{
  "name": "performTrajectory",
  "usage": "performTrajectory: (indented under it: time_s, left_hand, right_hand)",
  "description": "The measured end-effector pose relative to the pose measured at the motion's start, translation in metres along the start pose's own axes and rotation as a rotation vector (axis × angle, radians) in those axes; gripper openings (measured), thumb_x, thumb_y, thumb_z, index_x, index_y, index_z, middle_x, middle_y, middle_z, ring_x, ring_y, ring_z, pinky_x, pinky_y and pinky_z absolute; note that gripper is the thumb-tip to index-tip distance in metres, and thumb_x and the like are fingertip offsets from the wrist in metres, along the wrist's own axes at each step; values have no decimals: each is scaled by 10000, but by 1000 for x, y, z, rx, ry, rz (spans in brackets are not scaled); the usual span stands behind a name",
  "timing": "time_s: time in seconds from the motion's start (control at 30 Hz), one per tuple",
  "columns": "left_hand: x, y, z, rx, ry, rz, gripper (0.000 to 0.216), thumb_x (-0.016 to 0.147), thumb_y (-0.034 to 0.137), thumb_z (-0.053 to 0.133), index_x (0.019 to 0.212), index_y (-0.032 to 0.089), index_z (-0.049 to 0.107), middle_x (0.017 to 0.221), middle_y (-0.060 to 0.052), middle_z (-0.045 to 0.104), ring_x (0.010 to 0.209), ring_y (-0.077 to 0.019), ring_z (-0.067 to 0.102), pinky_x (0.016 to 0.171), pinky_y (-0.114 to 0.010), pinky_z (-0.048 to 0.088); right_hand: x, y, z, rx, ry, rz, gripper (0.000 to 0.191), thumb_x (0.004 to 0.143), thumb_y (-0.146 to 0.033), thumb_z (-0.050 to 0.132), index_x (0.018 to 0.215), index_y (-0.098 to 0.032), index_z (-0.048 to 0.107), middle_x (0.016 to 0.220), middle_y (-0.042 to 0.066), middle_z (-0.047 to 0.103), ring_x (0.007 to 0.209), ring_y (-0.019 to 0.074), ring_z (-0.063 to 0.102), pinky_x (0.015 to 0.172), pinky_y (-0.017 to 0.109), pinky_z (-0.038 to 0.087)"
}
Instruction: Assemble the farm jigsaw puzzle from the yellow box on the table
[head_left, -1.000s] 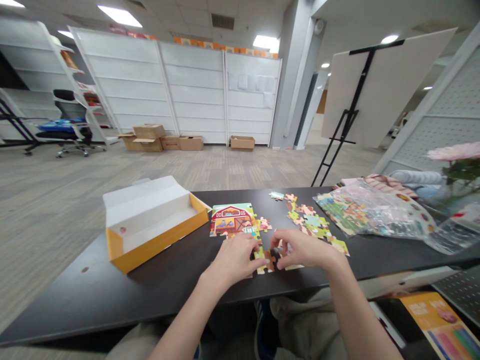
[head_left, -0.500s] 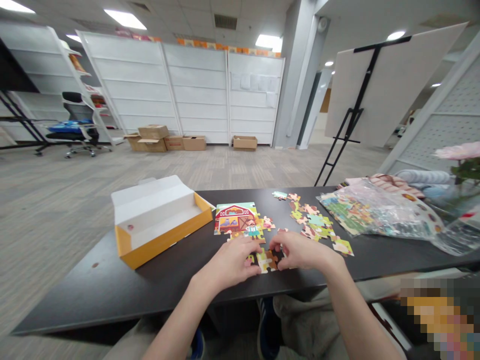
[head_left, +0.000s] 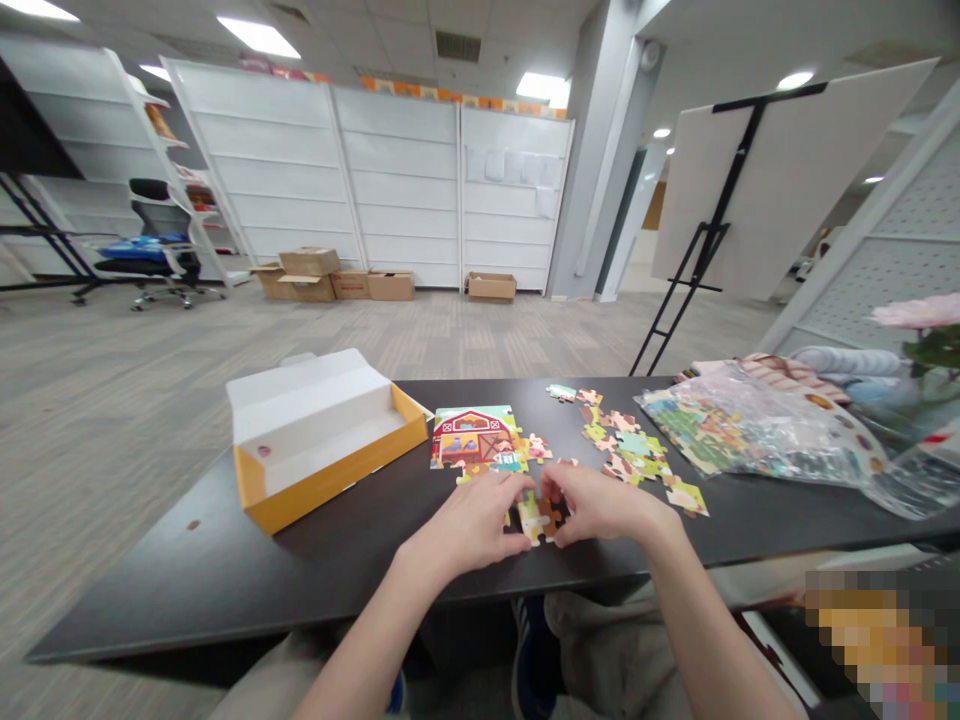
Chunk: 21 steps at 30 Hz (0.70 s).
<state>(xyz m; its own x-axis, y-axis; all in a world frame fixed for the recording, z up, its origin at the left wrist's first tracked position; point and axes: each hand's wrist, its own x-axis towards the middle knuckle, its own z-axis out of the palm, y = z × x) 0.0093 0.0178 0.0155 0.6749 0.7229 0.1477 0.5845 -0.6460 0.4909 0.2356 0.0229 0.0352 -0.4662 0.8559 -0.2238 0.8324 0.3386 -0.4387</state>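
If we begin from the left of the counter (head_left: 337,570), you have the open yellow box (head_left: 337,478) standing back from the near edge, with its white lid raised. Just beside it, toward the far edge, lies the joined barn section (head_left: 474,437), flat on the surface. Your left hand (head_left: 480,520) is near the front edge, bent around the left side of the small cluster (head_left: 536,520) of puzzle pieces, which it seems to be grasping. This cluster lies between your hands, close to the near edge. Your right hand (head_left: 600,505) comes from the other side and seems to grasp the brown end; how firmly either one presses, I cannot tell.

Farther right, the loose pieces (head_left: 630,445) are spread toward the far edge, one light green piece (head_left: 688,497) lying nearest to you, and beyond them rests the plastic bag (head_left: 772,420).

In my judgement, unequal pressure from your two hands could make the cluster buckle or come apart at its tabs. Your left hand, being so near to the barn section, could push its lower pieces out of line, and your right wrist, if moved outward, could sweep the loose ones.
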Motion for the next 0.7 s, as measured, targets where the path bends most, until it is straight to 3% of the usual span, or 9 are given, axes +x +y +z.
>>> performTrajectory:
  time_s: [0.27, 0.4, 0.5, 0.7]
  left_hand:
    - [0, -2, 1, -7, -8, -22, 514, 799, 364, 750, 1273, 240, 595, 1096, -66, 713, 948, -264, 674, 774, -318, 492]
    - [1, 0, -2, -114, -9, -48, 310, 855, 301, 666, 1156, 228, 643, 969, -39, 722, 853, -218, 678, 720, -284, 487]
    - [2, 0, 0, -321, 18, -81, 253, 893, 257, 590, 1141, 218, 621, 867, -13, 704, 776, -176, 678, 674, -253, 495]
    - [6, 1, 1, -631, 58, -71, 458, 884, 235, 592, 1333, 219, 504, 865, 7, 655, 674, -127, 661, 615, -232, 501]
  right_hand:
    - [-3, -3, -8, 140, -29, -31, 310, 700, -127, 693, 972, -216, 574, 798, -16, 695, 721, 164, 622, 634, 242, 423]
    - [-5, -5, -15, 229, -29, -114, 269, 764, -95, 589, 1002, -216, 620, 805, -15, 717, 721, 157, 652, 657, 237, 457]
    - [-5, -5, -17, 325, -4, -162, 214, 837, -154, 559, 1023, -210, 650, 814, 0, 718, 719, 153, 654, 655, 238, 473]
    - [-4, -8, -20, 540, 148, -155, 212, 881, -372, 628, 1003, -202, 595, 835, 23, 695, 772, 167, 652, 679, 261, 491]
